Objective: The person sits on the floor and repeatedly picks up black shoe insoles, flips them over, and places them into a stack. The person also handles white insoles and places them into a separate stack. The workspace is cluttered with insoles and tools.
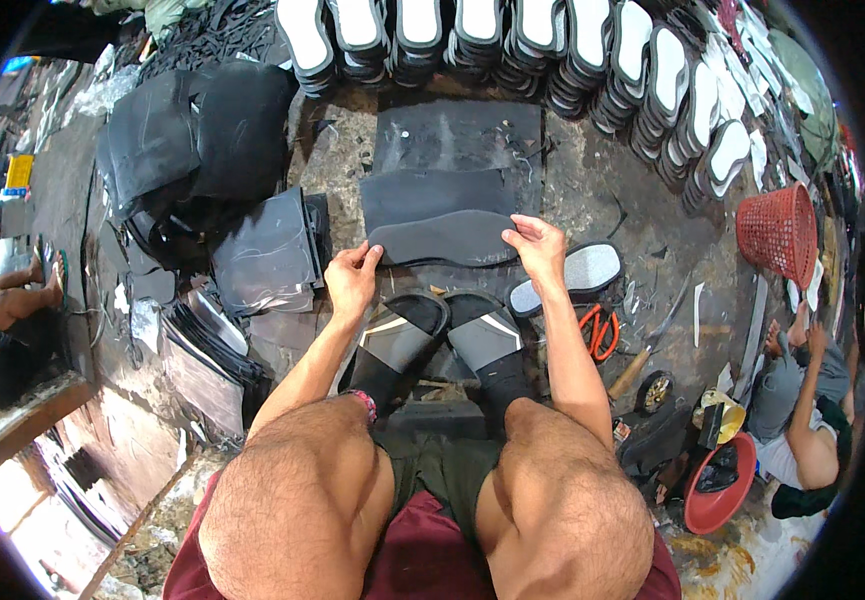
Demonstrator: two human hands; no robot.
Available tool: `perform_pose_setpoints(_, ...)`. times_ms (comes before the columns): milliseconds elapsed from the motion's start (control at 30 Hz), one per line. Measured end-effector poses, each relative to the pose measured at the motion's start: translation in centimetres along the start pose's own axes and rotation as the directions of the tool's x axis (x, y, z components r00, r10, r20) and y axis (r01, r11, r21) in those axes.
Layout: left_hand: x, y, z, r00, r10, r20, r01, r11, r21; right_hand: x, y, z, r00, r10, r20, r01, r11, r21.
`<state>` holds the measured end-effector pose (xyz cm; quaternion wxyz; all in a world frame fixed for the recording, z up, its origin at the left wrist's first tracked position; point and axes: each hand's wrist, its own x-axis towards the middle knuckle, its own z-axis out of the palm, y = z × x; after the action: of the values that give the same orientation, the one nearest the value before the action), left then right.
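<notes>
Head feed: I have both hands on one dark grey foam sole blank (442,238), long side running left to right. Left hand (350,280) pinches its left end, thumb on top. Right hand (540,250) grips the right end between thumb and fingers; undersides of both grips hidden from me. Blank sits across the near edge of a black rubber sheet (434,193), just beyond the toes of the black slides (400,335). Can't tell if it touches the sheet. Another dark sheet (457,135) lies past that sheet's far edge.

By the right forearm, on the floor (687,260): grey-topped sole (592,268), then orange-handled scissors (600,332), then a wooden-handled knife (629,375) nearer me. Past the blank's left end: pile of black sheets (267,250), bigger heap of black sheeting (202,130) behind it. White-topped sole stacks (477,25) arc along the floor's far side round to the right. Red basket (777,235) toward the floor's right edge. One co-worker seated far left, another far right.
</notes>
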<state>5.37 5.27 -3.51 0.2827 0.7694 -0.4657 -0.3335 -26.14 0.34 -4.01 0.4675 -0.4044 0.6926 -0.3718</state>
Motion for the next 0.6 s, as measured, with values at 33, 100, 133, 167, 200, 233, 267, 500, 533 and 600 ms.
perform_pose_setpoints(33,0.3,-0.5,0.1,1.000,-0.016,0.017,0.016,1.000,0.009,0.0,0.0,0.1,1.000,0.003,0.004,-0.003,1.000,-0.006)
perform_pose_setpoints(100,0.4,-1.0,0.3,1.000,-0.024,0.001,0.024,0.998,-0.057,-0.2,-0.4,0.3,1.000,0.007,0.010,-0.007,1.000,-0.021)
perform_pose_setpoints(133,0.5,-1.1,0.3,1.000,-0.028,-0.007,0.027,0.995,-0.091,-0.3,-0.7,0.4,1.000,0.002,0.013,-0.001,0.999,-0.051)
perform_pose_setpoints(167,0.5,-1.3,0.2,0.998,-0.060,-0.007,0.059,0.992,-0.108,-0.4,-1.1,0.4,1.000,-0.003,0.016,0.004,0.997,-0.082)
perform_pose_setpoints(200,0.4,-0.9,0.2,0.997,-0.077,0.006,0.077,0.991,-0.105,-0.6,-1.2,0.3,1.000,-0.006,0.014,0.007,0.994,-0.113)
perform_pose_setpoints(233,0.4,-0.6,0.2,0.995,-0.093,0.019,0.095,0.990,-0.102,-0.7,-1.2,0.1,1.000,-0.007,0.008,0.008,0.992,-0.123)
perform_pose_setpoints(267,0.3,-0.2,0.3,0.993,-0.110,0.033,0.112,0.989,-0.098,-0.7,-1.3,-0.1,1.000,-0.009,0.001,0.009,0.991,-0.131)
perform_pose_setpoints(500,0.5,-1.2,0.2,0.999,-0.024,-0.029,0.022,0.997,-0.076,-3.4,-2.2,0.4,0.941,-0.298,-0.161,0.125,0.747,-0.653)
perform_pose_setpoints(533,0.4,-0.9,0.3,0.998,-0.055,-0.017,0.053,0.994,-0.100,-3.6,-2.3,-0.2,0.937,-0.280,-0.209,0.060,0.717,-0.694)
perform_pose_setpoints(600,0.2,-0.4,0.3,0.993,-0.120,0.013,0.121,0.983,-0.137,-3.3,-0.8,-0.7,0.987,-0.079,-0.138,-0.003,0.860,-0.510)
